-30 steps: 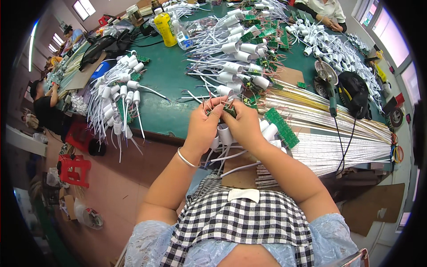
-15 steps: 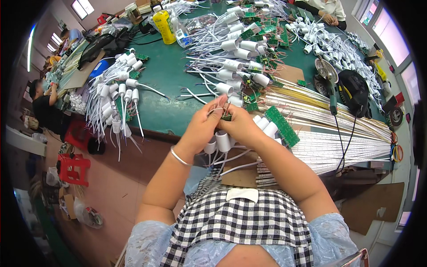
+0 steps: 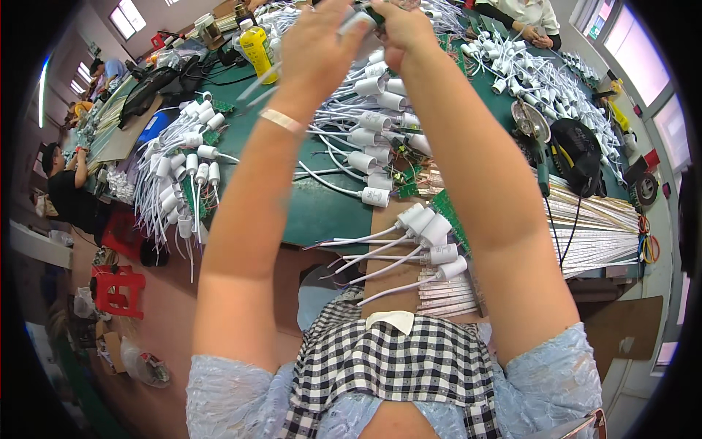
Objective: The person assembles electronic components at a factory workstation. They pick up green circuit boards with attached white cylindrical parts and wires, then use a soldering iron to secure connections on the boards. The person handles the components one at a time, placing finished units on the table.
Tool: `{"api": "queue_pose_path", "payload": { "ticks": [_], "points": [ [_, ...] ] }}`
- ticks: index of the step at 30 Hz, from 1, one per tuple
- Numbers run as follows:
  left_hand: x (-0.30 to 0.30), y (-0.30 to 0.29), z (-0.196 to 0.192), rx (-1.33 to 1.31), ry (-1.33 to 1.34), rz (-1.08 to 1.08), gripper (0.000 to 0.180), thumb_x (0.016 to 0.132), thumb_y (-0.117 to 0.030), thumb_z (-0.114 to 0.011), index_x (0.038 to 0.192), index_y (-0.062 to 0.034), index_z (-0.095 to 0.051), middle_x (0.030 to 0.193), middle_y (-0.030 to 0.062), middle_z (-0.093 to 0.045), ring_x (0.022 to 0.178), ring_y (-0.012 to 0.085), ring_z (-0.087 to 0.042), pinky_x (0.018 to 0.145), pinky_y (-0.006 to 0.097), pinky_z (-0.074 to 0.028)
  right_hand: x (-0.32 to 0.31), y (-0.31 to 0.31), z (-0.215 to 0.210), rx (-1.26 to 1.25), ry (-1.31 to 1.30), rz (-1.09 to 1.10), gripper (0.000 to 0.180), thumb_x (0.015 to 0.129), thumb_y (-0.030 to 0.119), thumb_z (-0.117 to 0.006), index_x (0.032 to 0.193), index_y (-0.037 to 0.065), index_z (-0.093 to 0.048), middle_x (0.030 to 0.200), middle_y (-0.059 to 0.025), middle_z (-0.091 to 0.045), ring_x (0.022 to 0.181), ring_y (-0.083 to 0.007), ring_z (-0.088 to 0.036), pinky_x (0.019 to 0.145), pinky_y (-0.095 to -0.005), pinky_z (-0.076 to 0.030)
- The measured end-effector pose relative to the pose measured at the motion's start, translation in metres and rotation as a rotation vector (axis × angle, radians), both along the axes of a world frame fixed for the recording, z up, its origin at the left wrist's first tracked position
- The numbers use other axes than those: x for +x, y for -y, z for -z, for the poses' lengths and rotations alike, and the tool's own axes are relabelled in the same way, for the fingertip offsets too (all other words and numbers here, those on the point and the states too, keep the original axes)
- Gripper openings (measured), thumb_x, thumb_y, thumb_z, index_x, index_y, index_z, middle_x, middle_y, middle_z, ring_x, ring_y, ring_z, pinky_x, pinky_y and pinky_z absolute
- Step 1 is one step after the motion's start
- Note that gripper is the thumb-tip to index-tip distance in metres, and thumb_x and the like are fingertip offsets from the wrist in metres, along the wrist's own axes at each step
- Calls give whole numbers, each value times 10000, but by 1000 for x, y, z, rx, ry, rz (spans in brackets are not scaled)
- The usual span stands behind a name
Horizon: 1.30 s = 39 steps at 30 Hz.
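Observation:
Both my arms stretch far out over the table's big pile. A white cylindrical cap (image 3: 357, 24) with trailing white cables is in my left hand (image 3: 319, 51), whose fingers are closed around it and smeared a little by motion. Close on its right, my right hand (image 3: 406, 35) pinches a small green circuit board (image 3: 377, 14) at the upper edge of the view; part of it is hidden by the fingers. Under the hands lies a long heap of white caps (image 3: 371, 121) with cables and green boards. Nearer to me, several white caps (image 3: 436, 230) rest beside a green board panel (image 3: 450, 212).
Another heap of caps (image 3: 172, 164) hangs over the table's left edge. A yellow bottle (image 3: 257, 50) stands at the back. Long light strips (image 3: 599, 238), a black fan-like device (image 3: 578, 154) and a cord lie right. Co-workers sit at left and far right; red stools (image 3: 118, 291) stand on the floor.
Both hands have moved from the near table edge up and away over the large heap, carrying the cap and board. The near group of caps and its cables is now uncovered.

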<state>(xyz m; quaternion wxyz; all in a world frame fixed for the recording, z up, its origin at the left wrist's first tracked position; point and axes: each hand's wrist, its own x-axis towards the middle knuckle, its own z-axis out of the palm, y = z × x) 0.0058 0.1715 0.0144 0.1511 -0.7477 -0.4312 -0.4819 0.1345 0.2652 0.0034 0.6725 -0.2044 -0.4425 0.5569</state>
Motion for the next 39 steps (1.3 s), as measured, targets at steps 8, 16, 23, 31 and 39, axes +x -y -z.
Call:
{"api": "queue_pose_path", "payload": {
  "ticks": [8,16,23,31,39],
  "points": [
    [27,-112,91,-269,87,-64,503,865,-549,-470,1241,-235,-580,1404,161,-417,1237,317,-469,1006,504,-353,53,-36,12,-398,194,-75,317,811,179,-707,1051,17,-579,976,-73,-630,813,-194,-592,804,-334,-469],
    [42,-130,75,-269,-170,-319,537,862,-506,-466,1318,-223,-487,1372,147,-453,1234,372,-451,999,558,-326,159,31,2,-95,381,102,294,845,224,-606,1048,13,-583,838,-80,-628,781,-215,-589,722,-347,-477],
    [55,-71,52,52,-100,-40,357,885,-250,-515,1176,-55,-582,1298,221,-491,1236,408,-412,1033,471,-325,248,236,71,-220,1442,233,287,852,297,-628,787,18,-645,711,-81,-613,627,-178,-545,581,-317,-427],
    [115,99,98,-625,-802,58,311,770,-434,-663,761,-125,-702,847,45,-601,926,225,-512,780,427,-344,225,291,126,-179,1472,235,358,791,378,-677,809,21,-666,746,-113,-627,680,-262,-601,634,-365,-466],
    [99,117,130,-1189,472,745,189,834,-80,-627,948,-71,-477,812,-32,-484,717,45,-468,597,210,-397,207,294,130,-513,658,-21,458,790,87,-697,1163,28,-438,993,-70,-583,871,-125,-575,731,-254,-475]
  ]
}}
